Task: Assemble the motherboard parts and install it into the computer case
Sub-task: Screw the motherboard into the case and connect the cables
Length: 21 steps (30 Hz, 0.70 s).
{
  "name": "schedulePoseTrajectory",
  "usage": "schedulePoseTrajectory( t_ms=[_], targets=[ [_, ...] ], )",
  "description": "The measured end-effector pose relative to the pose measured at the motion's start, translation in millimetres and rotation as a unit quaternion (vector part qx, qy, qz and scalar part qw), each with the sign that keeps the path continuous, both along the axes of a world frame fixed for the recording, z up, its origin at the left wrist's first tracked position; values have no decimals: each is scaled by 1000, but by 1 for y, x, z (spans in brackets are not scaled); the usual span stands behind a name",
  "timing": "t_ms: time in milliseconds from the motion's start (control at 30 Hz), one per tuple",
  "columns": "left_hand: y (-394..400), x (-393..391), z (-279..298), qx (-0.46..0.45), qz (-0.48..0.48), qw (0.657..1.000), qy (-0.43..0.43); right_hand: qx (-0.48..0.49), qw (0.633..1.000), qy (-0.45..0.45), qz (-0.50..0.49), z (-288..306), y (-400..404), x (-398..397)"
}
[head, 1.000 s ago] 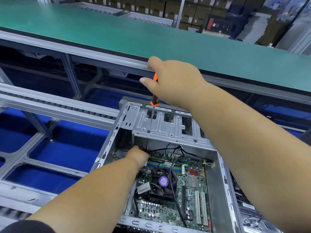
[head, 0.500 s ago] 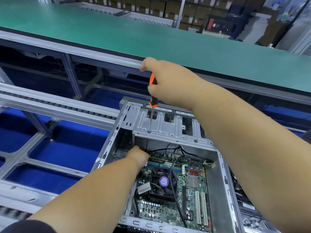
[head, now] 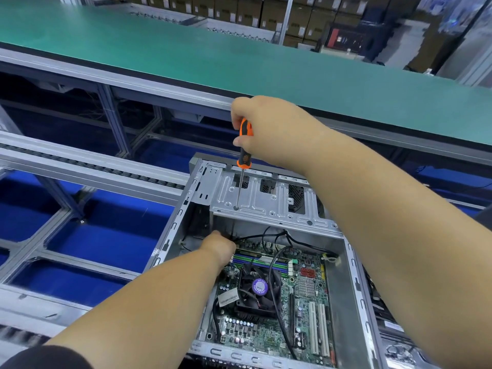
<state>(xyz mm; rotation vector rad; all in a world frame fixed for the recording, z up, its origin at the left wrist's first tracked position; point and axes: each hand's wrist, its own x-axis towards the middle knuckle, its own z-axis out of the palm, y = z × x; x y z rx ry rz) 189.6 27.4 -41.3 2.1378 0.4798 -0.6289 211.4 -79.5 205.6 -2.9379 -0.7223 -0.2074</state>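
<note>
Screwdriver (head: 245, 145) gripped in right hand (head: 269, 129), shaft pointing straight down from fingers into drive-bay plate (head: 269, 201) hole (left hand (head: 218, 247) grip under the plate: can't tell).

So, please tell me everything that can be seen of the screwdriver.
The screwdriver has an orange and black handle, plastic or rubber by its look, and a thin bare metal shaft. It stands nearly upright, leaning slightly. The right hand grips the upper handle, with its fingers curled round it. The tip goes down into a hole in the metal drive bay plate at the far end of the computer case. No screw is visible there.
</note>
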Motion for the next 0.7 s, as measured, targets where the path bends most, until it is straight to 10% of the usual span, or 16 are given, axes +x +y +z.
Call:
schedulePoseTrajectory(
  t_ms=[433, 700],
  targets=[
    [3, 1, -1, 19, -24, 999, 18, -21, 997, -60, -46, -2, 10, 0],
    [0, 2, 1, 26, -40, 999, -16, 150, 985, -33, -73, -20, -1, -5]
  ],
)
